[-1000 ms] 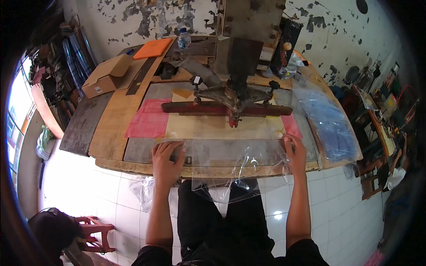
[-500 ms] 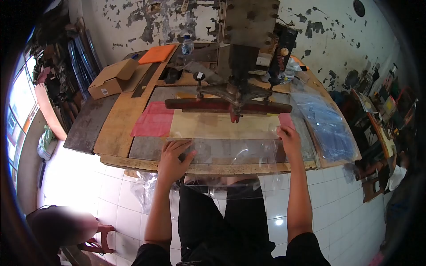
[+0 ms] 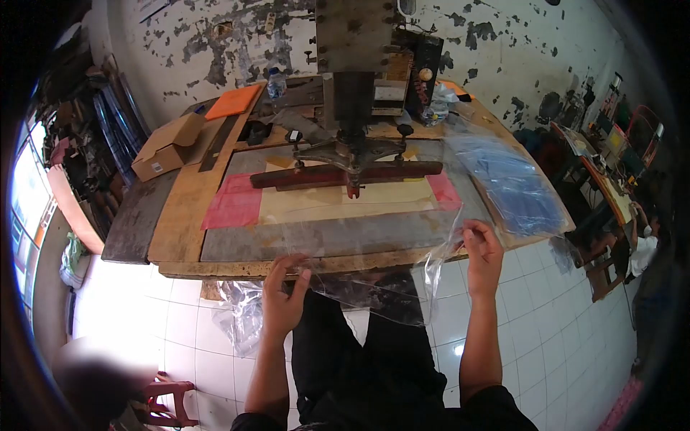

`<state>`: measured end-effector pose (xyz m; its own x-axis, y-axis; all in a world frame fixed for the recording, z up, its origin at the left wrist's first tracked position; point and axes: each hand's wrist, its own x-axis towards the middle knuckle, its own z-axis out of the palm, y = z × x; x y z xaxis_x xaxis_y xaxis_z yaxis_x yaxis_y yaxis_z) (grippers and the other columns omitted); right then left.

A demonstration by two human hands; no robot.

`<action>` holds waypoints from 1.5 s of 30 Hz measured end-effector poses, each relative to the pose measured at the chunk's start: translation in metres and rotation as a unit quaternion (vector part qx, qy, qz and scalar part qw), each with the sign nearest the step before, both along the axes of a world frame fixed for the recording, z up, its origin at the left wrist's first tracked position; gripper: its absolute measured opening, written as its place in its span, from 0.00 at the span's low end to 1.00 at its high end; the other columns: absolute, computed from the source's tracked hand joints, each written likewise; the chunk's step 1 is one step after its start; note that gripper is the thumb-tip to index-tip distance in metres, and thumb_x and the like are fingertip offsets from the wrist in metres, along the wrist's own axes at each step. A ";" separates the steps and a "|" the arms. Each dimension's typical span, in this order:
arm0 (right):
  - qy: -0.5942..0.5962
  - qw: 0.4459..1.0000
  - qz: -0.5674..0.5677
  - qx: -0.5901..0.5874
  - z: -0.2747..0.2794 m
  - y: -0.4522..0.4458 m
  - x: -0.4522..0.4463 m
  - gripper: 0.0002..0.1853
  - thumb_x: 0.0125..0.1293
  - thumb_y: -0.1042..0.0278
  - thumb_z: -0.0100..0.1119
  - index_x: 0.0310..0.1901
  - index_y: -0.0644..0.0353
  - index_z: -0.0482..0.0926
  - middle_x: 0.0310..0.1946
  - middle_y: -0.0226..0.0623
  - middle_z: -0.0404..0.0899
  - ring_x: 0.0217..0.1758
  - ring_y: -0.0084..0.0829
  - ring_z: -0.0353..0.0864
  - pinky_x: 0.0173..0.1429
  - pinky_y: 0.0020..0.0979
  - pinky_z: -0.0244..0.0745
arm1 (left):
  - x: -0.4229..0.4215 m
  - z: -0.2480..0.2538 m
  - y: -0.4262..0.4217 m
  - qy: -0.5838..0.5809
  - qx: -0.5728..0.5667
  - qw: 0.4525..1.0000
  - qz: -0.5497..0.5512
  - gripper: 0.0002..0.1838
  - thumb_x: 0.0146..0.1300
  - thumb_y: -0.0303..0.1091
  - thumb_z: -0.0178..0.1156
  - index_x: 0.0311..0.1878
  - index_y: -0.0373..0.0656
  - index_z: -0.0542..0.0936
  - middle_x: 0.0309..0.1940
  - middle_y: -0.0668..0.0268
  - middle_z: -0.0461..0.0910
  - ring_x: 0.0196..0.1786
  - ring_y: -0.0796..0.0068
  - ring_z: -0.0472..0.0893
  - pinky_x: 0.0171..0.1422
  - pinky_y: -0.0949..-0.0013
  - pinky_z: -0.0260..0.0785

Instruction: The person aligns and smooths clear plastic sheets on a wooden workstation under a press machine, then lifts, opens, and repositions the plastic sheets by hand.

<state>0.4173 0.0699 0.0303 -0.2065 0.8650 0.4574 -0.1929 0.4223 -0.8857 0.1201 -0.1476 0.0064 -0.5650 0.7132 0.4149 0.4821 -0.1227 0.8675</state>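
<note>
One clear plastic sheet [image 3: 381,269] in my head view, see-through so its limits are hard to read: it crosses the worktable's front edge [image 3: 180,269] and droops over the lap, with a bright crease near its right side. Change over the last half second: both hands have come back toward the body and the sheet with them; view has tilted a bit too.

Right hand [image 3: 484,255] is now well apart from the right pink piece [image 3: 444,189]; it was just beside it. Grip there: thumb and fingertips closed on the sheet's right edge. Left hand [image 3: 284,298] is at the front edge, by the sheet's left side, thumb and fingers narrowly parted; I can't tell if plastic is pinched between them.

Press bar [image 3: 402,169] hangs over the cream sheet [image 3: 323,206]; contact unclear. Left pink piece [image 3: 233,201] looks unmoved on the table. Blue plastic stack [image 3: 514,188] sits to the right, untouched.

My read for the work: sheet is being handled loose in front of the bar, not pressed.
</note>
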 end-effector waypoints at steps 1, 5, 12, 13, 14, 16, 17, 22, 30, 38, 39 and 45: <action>0.010 1.000 0.014 -0.001 0.001 -0.001 0.001 0.12 0.80 0.70 0.64 0.58 0.66 0.82 0.51 0.33 0.81 0.54 0.24 0.85 0.51 0.29 0.82 | 0.004 0.003 -0.003 -0.016 0.002 1.000 0.019 0.15 0.73 0.27 0.67 0.60 0.40 0.85 0.57 0.58 0.84 0.59 0.61 0.84 0.65 0.64 0.74; 0.012 1.000 0.024 0.008 0.005 -0.010 0.003 0.12 0.80 0.70 0.64 0.58 0.67 0.82 0.53 0.34 0.81 0.56 0.25 0.85 0.50 0.30 0.83 | 0.019 0.014 -0.011 0.015 0.010 0.998 0.052 0.17 0.72 0.26 0.68 0.62 0.40 0.85 0.63 0.57 0.80 0.62 0.61 0.81 0.64 0.63 0.75; 0.071 0.994 0.072 0.053 0.012 -0.030 0.010 0.24 0.78 0.57 0.67 0.65 0.67 0.79 0.68 0.45 0.77 0.73 0.41 0.78 0.71 0.42 0.77 | 0.036 0.019 -0.027 0.137 0.014 0.984 0.114 0.15 0.68 0.22 0.69 0.56 0.39 0.87 0.62 0.52 0.81 0.63 0.54 0.83 0.64 0.60 0.76; 0.091 0.989 0.097 0.060 0.012 -0.033 0.011 0.29 0.78 0.49 0.67 0.68 0.65 0.78 0.73 0.48 0.75 0.78 0.45 0.74 0.77 0.46 0.72 | 0.039 0.020 -0.030 0.052 0.002 0.998 0.045 0.13 0.67 0.21 0.69 0.54 0.39 0.88 0.61 0.50 0.81 0.62 0.50 0.84 0.65 0.59 0.76; 0.090 0.990 0.095 0.058 0.011 -0.035 0.010 0.29 0.78 0.49 0.67 0.68 0.65 0.78 0.73 0.48 0.75 0.78 0.45 0.74 0.77 0.46 0.72 | 0.041 0.024 -0.029 0.046 -0.012 0.998 0.044 0.11 0.69 0.23 0.68 0.53 0.36 0.87 0.60 0.51 0.83 0.62 0.52 0.86 0.68 0.57 0.75; 0.074 0.989 0.038 0.121 0.010 -0.035 0.008 0.46 0.69 0.34 0.72 0.74 0.65 0.72 0.78 0.51 0.69 0.84 0.49 0.66 0.83 0.53 0.62 | 0.038 0.019 -0.029 -0.115 0.069 0.986 -0.101 0.12 0.71 0.25 0.67 0.55 0.35 0.86 0.62 0.51 0.83 0.64 0.55 0.85 0.70 0.57 0.74; 0.074 0.989 0.037 0.120 0.011 -0.035 0.005 0.46 0.69 0.34 0.72 0.74 0.65 0.72 0.78 0.51 0.69 0.84 0.49 0.66 0.83 0.53 0.62 | 0.033 0.014 -0.030 -0.270 0.151 0.921 -0.237 0.13 0.73 0.27 0.67 0.57 0.34 0.85 0.63 0.52 0.84 0.66 0.58 0.85 0.72 0.57 0.74; 0.060 0.993 0.066 0.072 -0.013 -0.038 -0.002 0.58 0.57 0.27 0.79 0.76 0.66 0.69 0.79 0.51 0.67 0.86 0.48 0.62 0.86 0.51 0.56 | -0.010 -0.021 -0.051 -0.212 0.044 0.954 -0.208 0.22 0.81 0.37 0.62 0.69 0.34 0.79 0.55 0.50 0.88 0.54 0.56 0.90 0.64 0.52 0.81; -0.306 0.918 -0.137 0.210 -0.062 -0.006 0.026 0.32 0.73 0.48 0.65 0.71 0.61 0.77 0.72 0.48 0.75 0.84 0.55 0.65 0.84 0.56 0.58 | -0.226 -0.066 -0.297 -0.071 0.013 0.978 0.196 0.17 0.75 0.31 0.60 0.61 0.30 0.79 0.48 0.54 0.83 0.37 0.68 0.84 0.46 0.64 0.80; -0.297 0.879 -0.281 0.247 -0.144 0.016 0.007 0.32 0.76 0.50 0.58 0.73 0.63 0.75 0.78 0.53 0.67 0.86 0.64 0.56 0.87 0.62 0.47 | -0.287 -0.206 -0.358 0.006 -0.316 0.945 0.087 0.16 0.72 0.28 0.55 0.56 0.30 0.84 0.38 0.56 0.89 0.37 0.68 0.89 0.39 0.68 0.84; -0.301 0.877 -0.281 0.247 -0.151 0.019 0.004 0.32 0.76 0.50 0.58 0.73 0.63 0.75 0.78 0.53 0.67 0.86 0.64 0.56 0.87 0.62 0.47 | -0.288 -0.257 -0.352 -0.103 -0.265 0.943 0.173 0.16 0.70 0.26 0.53 0.52 0.30 0.87 0.42 0.54 0.91 0.41 0.68 0.92 0.35 0.70 0.85; -0.288 0.869 -0.296 0.272 -0.158 0.024 0.006 0.30 0.76 0.51 0.59 0.71 0.63 0.76 0.78 0.52 0.68 0.85 0.64 0.56 0.86 0.64 0.47 | -0.278 -0.380 -0.273 -0.009 -0.421 0.867 0.266 0.18 0.73 0.28 0.54 0.57 0.34 0.88 0.48 0.50 0.91 0.47 0.58 0.91 0.50 0.57 0.86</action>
